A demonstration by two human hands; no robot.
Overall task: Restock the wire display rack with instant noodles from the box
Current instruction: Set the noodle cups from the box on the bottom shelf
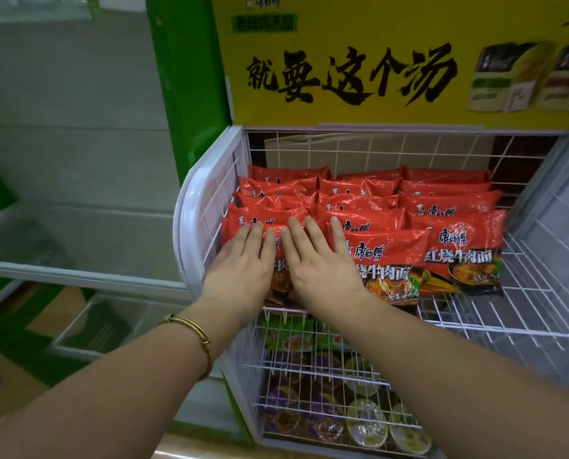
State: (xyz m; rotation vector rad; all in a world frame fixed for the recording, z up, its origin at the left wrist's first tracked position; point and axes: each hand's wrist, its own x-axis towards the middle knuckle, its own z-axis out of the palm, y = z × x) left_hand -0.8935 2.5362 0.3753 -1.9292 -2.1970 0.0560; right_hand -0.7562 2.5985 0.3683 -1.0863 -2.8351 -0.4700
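White wire display rack [541, 313] | left hand [240, 270], right hand [323, 266]: flat, gripping nothing | pressing red plastic noodle packets [442, 200], likely levelling the row.

The red noodle packets [376, 213] are thin plastic film, glossy and crinkled. The wire rack [525, 313] is smooth white-coated metal, and its left side panel [190, 233] is shiny white plastic. Behind the far wires stands matt brown cardboard [376, 150]. The bracelet [193, 329], near left, looks like gold-coloured metal.
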